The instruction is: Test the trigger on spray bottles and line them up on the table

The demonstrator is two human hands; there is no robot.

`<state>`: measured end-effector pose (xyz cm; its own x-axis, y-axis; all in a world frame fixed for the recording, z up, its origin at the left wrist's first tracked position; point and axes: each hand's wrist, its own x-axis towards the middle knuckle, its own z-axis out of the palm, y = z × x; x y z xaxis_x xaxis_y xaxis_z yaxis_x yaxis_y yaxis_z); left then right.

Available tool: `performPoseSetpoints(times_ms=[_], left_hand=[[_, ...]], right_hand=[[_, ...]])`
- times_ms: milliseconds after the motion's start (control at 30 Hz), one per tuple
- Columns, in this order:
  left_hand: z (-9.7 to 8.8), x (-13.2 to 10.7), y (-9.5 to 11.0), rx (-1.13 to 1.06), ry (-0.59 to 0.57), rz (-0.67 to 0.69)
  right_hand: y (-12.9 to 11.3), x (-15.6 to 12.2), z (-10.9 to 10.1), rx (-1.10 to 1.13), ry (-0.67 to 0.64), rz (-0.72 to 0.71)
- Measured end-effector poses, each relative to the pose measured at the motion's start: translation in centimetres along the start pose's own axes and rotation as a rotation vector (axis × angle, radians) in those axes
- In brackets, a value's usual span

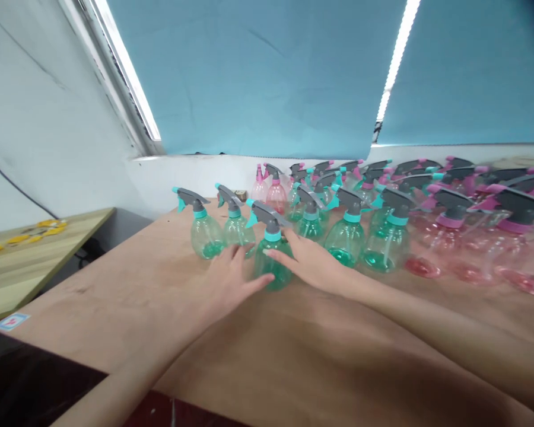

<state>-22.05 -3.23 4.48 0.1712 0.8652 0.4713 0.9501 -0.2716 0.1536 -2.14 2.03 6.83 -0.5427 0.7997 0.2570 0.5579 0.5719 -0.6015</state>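
A clear green spray bottle [271,261] with a grey trigger head and turquoise collar stands upright on the wooden table, between my two hands. My right hand [309,261] grips it from the right, thumb across the front and fingers partly hidden behind. From the left, my left hand [231,273] closes round the lower body, its thumb on the front; its fingertips are partly hidden. Just behind stand another green spray bottle [238,228] and, further left, a third green spray bottle [207,234].
More green spray bottles [345,237] and pink spray bottles [445,237] crowd the right and back of the wooden table [129,302]. A sticker [11,322] marks its left corner. Yellow items [40,230] lie on a separate left-hand table. Blue blinds [258,77] hang behind.
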Motion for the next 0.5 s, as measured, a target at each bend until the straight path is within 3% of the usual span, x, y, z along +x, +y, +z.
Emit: performPoseSetpoints(times_ms=[167,333,500], left_hand=[[0.4,-1.7,4.7,-0.367,-0.165,-0.02],[0.8,-1.8,8.9,-0.688,-0.287,-0.007],[3.5,-1.1,12.6,-0.803,-0.35,0.081]], right_hand=[[0.4,-4.4,-2.4,-0.035,-0.05,-0.05],[1.9,-7.3,-5.8,-0.102,-0.067,-0.058],[4.5,-9.4,-8.4,0.15,0.058,-0.094]])
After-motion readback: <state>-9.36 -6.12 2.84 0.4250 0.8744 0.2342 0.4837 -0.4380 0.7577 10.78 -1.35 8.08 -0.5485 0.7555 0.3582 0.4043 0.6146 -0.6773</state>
